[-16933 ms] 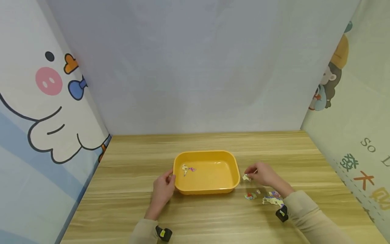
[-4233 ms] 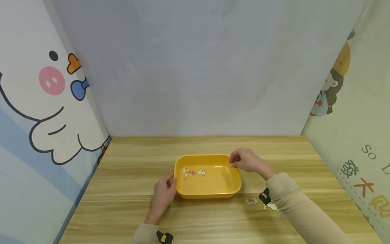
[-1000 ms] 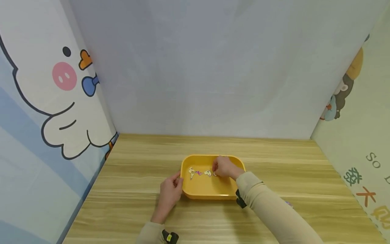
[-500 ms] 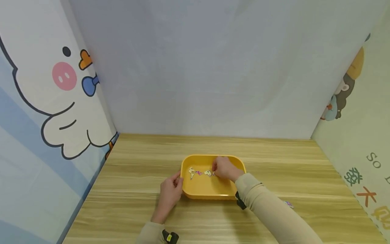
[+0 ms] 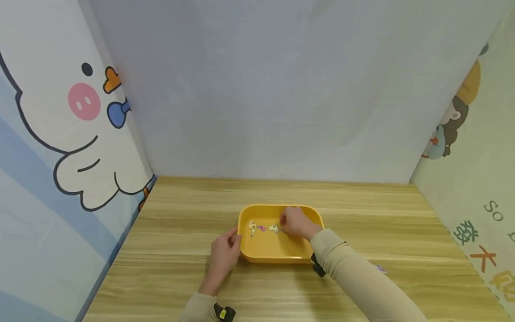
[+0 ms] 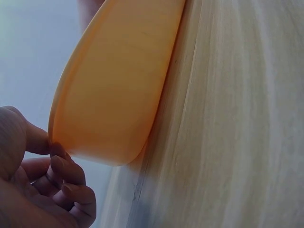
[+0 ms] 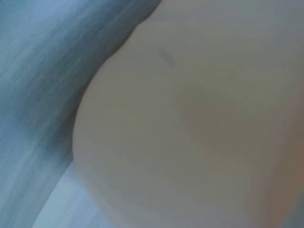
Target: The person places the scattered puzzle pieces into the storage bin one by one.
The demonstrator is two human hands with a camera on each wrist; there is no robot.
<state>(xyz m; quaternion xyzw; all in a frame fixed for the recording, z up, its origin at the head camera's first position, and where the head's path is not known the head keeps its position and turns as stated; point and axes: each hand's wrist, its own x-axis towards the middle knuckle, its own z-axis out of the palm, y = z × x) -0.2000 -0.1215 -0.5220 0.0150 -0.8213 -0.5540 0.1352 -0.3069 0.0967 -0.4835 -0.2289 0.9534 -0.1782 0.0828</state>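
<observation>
A yellow plastic tray [image 5: 277, 259] stands on the wooden table. Thumb and fingers of my left hand [image 5: 225, 254] pinch its left rim, close up in the left wrist view. Inside, a row of small flat printed cutouts runs to the right: a cream one [image 5: 252, 227], a purple one [image 5: 262, 228] and another cream one [image 5: 274, 228]. My right hand [image 5: 297, 222] reaches down into the tray at the row's right end, fingers curled at a small flat piece that they now hide. Blurred sleeve fabric [image 7: 180, 123] fills most of the right wrist view.
Right of the tray, a purple-and-white cutout [image 5: 380, 269] lies on the table [image 5: 193, 197], partly covered by the right sleeve. A grey curtain [image 5: 261, 89] hangs behind, with printed cartoon sheets on both sides.
Since the oldest frame, a cream cutout has joined the tray's row. The right hand came from the loose pieces into the tray. Over the last second both hands stay nearly still.
</observation>
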